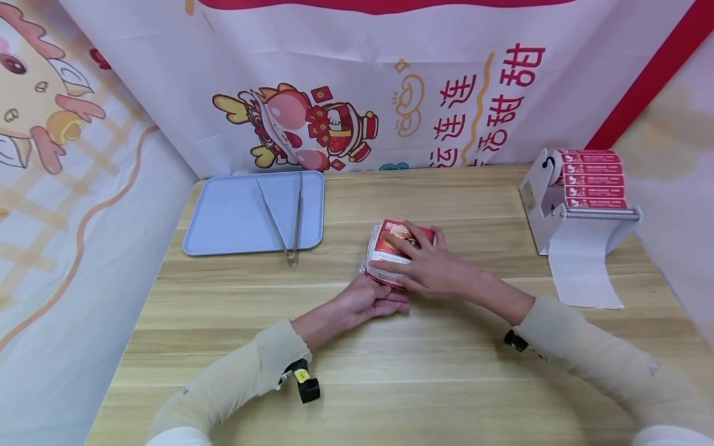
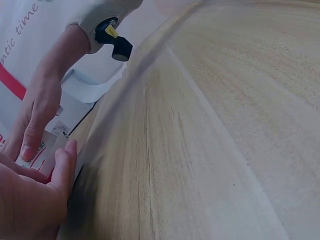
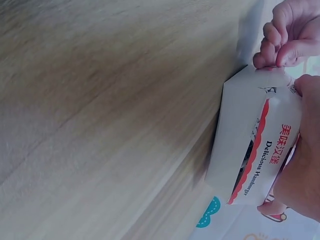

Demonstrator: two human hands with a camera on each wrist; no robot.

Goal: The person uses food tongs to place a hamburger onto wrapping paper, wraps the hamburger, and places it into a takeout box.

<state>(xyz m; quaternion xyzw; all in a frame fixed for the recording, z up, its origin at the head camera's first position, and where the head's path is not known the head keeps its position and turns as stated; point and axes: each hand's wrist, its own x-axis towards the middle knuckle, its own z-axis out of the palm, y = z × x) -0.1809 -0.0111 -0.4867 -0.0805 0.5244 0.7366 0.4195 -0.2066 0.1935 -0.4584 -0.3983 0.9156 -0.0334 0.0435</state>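
A red and white hamburger box (image 1: 392, 238) sits on the wooden table, its lid printed with a burger picture. My right hand (image 1: 432, 266) lies over the lid, fingers spread across it and thumb down the near side. At the box's near left corner is my left hand (image 1: 365, 300), its fingers pinching the edge. In the right wrist view, the box's side (image 3: 267, 155) reads "Delicious Hamburger", and a narrow dark gap shows under the lid's scalloped red edge. The left hand (image 3: 290, 37) has its thumb and fingertips at the box corner there. Part of the lid is hidden by the right hand.
A light blue tray (image 1: 237, 214) stands at the back left. Metal tongs (image 1: 292, 254) lie on it, their joined end past its near edge. A label dispenser (image 1: 538, 204) holds a roll of red labels (image 1: 594, 176) at the back right, its white backing strip (image 1: 582, 272) hanging forward.
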